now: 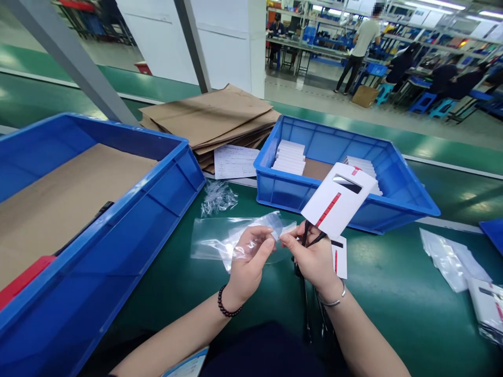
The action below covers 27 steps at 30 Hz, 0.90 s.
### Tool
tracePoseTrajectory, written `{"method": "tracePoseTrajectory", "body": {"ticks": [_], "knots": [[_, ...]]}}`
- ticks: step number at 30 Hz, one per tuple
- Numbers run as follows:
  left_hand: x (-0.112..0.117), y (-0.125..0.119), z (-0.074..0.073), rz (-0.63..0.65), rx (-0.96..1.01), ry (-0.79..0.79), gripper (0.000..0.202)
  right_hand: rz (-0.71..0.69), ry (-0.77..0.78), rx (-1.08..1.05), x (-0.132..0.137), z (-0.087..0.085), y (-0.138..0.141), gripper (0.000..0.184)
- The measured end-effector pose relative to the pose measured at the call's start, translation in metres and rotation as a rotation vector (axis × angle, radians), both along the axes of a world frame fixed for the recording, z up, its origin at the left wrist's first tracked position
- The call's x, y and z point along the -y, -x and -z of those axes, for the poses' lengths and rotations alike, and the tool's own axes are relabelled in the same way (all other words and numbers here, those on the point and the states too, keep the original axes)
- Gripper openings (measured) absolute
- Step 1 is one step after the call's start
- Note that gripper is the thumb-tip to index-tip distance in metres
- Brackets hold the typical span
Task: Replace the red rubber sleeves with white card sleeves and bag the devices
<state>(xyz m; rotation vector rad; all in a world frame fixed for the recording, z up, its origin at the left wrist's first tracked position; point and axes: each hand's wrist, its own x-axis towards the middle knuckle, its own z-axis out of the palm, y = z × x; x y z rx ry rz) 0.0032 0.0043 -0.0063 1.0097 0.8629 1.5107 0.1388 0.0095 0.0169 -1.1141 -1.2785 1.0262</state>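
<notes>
A clear plastic bag (212,238) lies flat in front of me, its open end raised between my fingers. My left hand (251,256) is closed, pinching that end between thumb and fingertips. With thumb and forefinger, my right hand (314,256) touches the same edge. The right hand also grips black cables (305,293) attached to a white card (340,196) with a dark window and a red strip. The card tilts upward above the right hand, and the cables hang below it. A second white card (340,256) with a similar strip is partly hidden behind the right wrist.
A blue bin (157,209) lined with cardboard fills the left side. Another blue bin (298,193) holds stacked white pieces. Brown cardboard sheets (212,115) lie between them, near crumpled clear plastic (218,198). Bagged white items (487,306) are at the right edge. Several people work beyond.
</notes>
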Motion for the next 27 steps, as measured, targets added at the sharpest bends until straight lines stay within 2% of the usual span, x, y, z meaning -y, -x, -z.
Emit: {"method": "tracePoseTrajectory", "body": {"ticks": [7,11,14,16,19,23,27], "knots": [[0.002,-0.003,-0.002,0.031,-0.053,0.000,0.016,0.000,0.030,-0.055,-0.002,-0.003,-0.004,0.034],[-0.002,-0.004,0.001,-0.038,-0.024,0.022,0.020,-0.062,0.031,-0.050,-0.001,-0.007,-0.003,0.028],[-0.004,-0.005,0.001,-0.027,0.047,0.068,0.024,0.007,0.053,-0.033,-0.001,-0.004,-0.003,0.025],[-0.004,-0.006,0.000,-0.023,0.073,0.096,0.030,0.068,0.075,-0.048,-0.001,-0.001,-0.003,0.032],[-0.003,-0.007,-0.002,-0.036,0.068,0.120,0.036,0.081,0.083,-0.046,-0.001,0.003,-0.005,0.042],[-0.006,-0.005,-0.005,-0.062,0.090,0.111,0.038,0.049,0.070,-0.026,-0.001,0.000,-0.009,0.044],[-0.008,-0.004,-0.005,-0.062,0.129,0.107,0.037,-0.050,0.088,-0.119,-0.002,-0.007,-0.010,0.043]]}}
